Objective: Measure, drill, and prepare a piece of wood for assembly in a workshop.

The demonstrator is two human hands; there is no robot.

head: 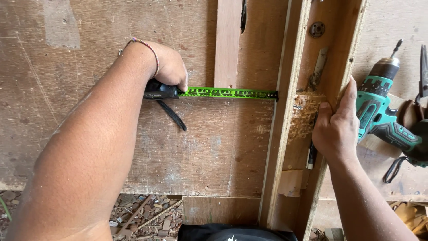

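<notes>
On workbench, left hand [167,67] fingers curled round tape measure [161,90], blade [229,93] hooked on frame [285,116]; right hand [337,127] fingers together gripping frame, drill [379,111] beside.

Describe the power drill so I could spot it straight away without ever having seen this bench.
Start at the long chipboard frame running up the right of the wooden worktop, where the right hand grips its outer edge. Just right of that hand lies the drill. It is the only teal-and-black tool there, bit pointing up.
</notes>
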